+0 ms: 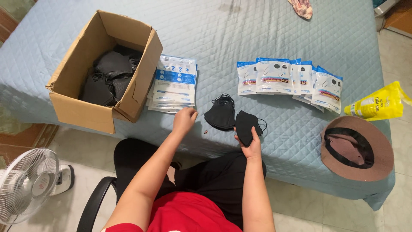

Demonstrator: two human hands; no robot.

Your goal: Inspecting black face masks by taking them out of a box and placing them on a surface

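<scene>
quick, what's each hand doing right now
Left hand: fingers curled at the near edge of the stack of flat white-and-blue pouches; grip cannot be told.
Right hand: closed on a black face mask.

A bed covered in a pale blue quilted spread [257, 38] is carrying everything. Lying directly on it: an open cardboard box [77, 101] of black masks at the left; a stack of flat white-and-blue pouches [175, 85] touching the box's right side; a small pile of black masks [220, 112] near the front edge; a fanned row of sealed pouches [287, 79]; a yellow packet [377, 104]; and an upturned brown hat [357, 148] at the right.
</scene>
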